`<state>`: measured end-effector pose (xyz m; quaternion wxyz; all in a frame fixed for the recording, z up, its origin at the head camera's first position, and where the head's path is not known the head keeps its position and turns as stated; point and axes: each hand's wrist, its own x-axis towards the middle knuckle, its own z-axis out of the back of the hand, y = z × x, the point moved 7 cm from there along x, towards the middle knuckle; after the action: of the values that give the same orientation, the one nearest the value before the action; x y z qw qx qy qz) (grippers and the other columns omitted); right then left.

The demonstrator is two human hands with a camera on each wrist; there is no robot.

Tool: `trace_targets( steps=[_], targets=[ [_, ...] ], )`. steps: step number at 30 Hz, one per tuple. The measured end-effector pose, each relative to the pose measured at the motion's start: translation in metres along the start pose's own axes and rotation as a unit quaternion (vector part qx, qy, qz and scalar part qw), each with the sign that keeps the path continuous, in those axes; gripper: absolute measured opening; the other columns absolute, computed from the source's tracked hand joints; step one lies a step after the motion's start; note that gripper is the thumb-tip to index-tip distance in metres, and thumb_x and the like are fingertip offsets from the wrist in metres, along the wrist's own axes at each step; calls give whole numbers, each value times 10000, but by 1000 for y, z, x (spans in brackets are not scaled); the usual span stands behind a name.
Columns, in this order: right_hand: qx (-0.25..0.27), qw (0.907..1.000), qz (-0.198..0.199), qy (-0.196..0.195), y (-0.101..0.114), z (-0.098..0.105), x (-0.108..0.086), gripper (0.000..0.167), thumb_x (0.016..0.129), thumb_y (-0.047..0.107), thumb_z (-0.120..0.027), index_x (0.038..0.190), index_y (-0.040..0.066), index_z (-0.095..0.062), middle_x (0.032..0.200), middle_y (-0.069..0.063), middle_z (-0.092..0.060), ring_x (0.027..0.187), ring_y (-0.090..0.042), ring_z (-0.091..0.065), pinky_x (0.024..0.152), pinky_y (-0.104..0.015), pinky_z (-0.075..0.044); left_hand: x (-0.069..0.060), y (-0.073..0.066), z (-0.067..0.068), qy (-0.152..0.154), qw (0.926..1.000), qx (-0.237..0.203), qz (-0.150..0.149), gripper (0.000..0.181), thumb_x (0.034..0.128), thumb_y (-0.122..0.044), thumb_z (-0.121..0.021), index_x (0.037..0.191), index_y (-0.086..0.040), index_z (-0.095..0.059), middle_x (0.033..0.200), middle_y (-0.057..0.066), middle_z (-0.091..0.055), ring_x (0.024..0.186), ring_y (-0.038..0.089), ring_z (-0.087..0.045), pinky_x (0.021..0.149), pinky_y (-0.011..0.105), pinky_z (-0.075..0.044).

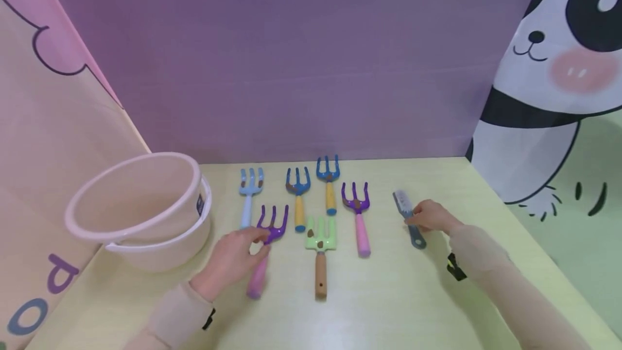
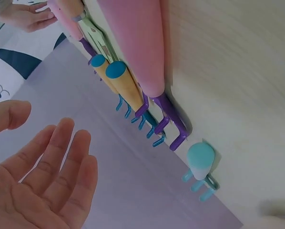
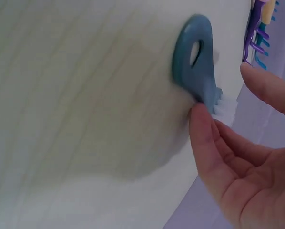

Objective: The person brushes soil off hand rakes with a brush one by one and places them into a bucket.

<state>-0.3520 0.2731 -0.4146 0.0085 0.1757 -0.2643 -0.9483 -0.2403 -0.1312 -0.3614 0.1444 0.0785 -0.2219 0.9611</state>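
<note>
A grey-blue brush [image 1: 417,236] with white bristles lies on the table at the right. My right hand [image 1: 433,216] is at its middle; in the right wrist view the fingertips of that hand [image 3: 247,167] touch the brush [image 3: 195,62] near its neck, the thumb held apart. Over a purple fork with a pink handle [image 1: 257,280] hovers my left hand [image 1: 233,258]. In the left wrist view that hand [image 2: 52,176] has spread, relaxed fingers and holds nothing, beside the pink handle [image 2: 142,43].
Two nested white basins [image 1: 165,253] stand at the left. Between the hands lie a green fork [image 1: 320,274], another purple one [image 1: 362,234] and two with yellow handles [image 1: 299,212]; a light blue fork [image 1: 247,209] lies behind my left hand. A purple backdrop [image 1: 301,69] rises behind.
</note>
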Motion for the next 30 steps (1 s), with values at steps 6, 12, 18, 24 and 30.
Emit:
trace_targets(
  steps=[6, 12, 18, 24, 30],
  targets=[
    [-511, 9981, -176, -291, 5, -5, 1, 387, 755, 218, -680, 954, -97, -576, 831, -142, -607, 681, -192, -539, 605, -287, -468, -3, 1, -2, -31, 10000, 17, 7, 253, 804, -234, -663, 1029, -118, -671, 942, 28, -684, 790, 180, -636, 687, 337, -526],
    [-601, 9961, -275, -585, 5, -3, -1, 363, 710, 202, -669, 896, -99, -588, 807, -162, -610, 691, -228, -546, 622, -322, -479, -3, 2, -5, 45, 9999, -50, 92, 242, 811, -235, -657, 1028, -128, -671, 959, 38, -685, 824, 216, -641, 711, 362, -526],
    [-309, 9965, -580, -523, 0, -6, 1, 321, 700, 210, -651, 855, -59, -571, 717, -82, -560, 578, -151, -492, 517, -231, -408, -5, 4, -7, 62, 9998, -94, 138, 250, 814, -227, -653, 1037, -115, -670, 957, 42, -684, 824, 204, -637, 717, 356, -525],
    [-412, 9955, -649, -559, -1, -10, 6, 404, 698, 216, -638, 934, -98, -547, 801, -134, -570, 628, -186, -499, 522, -245, -420, -7, 6, -9, 67, 9998, -169, 91, 236, 817, -220, -653, 1020, -101, -671, 940, 42, -681, 811, 201, -635, 703, 340, -525],
    [-487, 9949, -648, -596, -4, -11, 9, 448, 712, 257, -642, 955, -105, -543, 824, -145, -574, 652, -197, -503, 537, -254, -426, -7, 10, -10, 56, 9997, -200, 150, 224, 824, -224, -647, 1016, -111, -673, 954, 36, -685, 847, 198, -634, 737, 361, -529]
  ],
)
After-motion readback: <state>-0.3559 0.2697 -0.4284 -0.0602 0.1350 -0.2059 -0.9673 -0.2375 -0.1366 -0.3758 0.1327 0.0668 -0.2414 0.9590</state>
